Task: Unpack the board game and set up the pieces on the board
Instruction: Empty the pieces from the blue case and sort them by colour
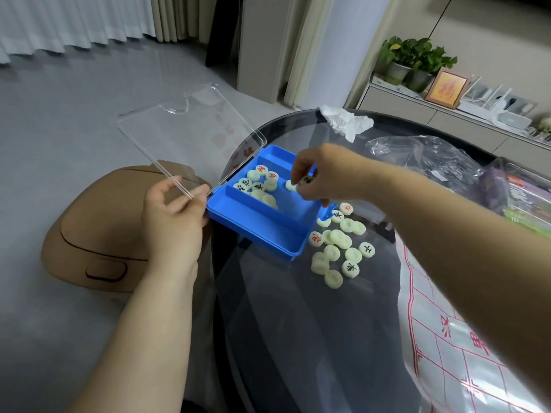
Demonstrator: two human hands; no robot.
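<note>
Counter (298, 323): round, dark, glossy top; it carries the game things.
Box (262, 231): blue, shallow, at the counter's left edge with its near-left corner past the rim; a wall splits it into a far and a near compartment.
Lid (190, 132): clear plastic, joined to the box's left side, swung open and raised out over the floor.
Left hand (173, 216): at the lid's near edge, just beside the box corner; grip pinching the lid, thumb on the far side and fingers curled on the near side.
Right hand (322, 174): reaches over the box's far compartment from the right; grip pinching a piece between the fingertips.
Piece (307, 180): pale round disc with a black mark, held just above the far compartment.
Boxed pieces (259, 183): a cluster of pale discs in the left part of the far compartment, some with red or black characters up, one more lying apart near the right hand.
Loose pieces (337, 248): a heap of discs on the counter, just right of the box, some face up and some blank side up.
Board (447, 338): clear sheet with red grid lines, flat on the counter's near right, partly under the right arm.
Bag (423, 156): crumpled clear plastic at the far right.
Tissue (346, 122): crumpled, white, at the far rim.
Stool (98, 234): brown, on the floor under the left hand.
</note>
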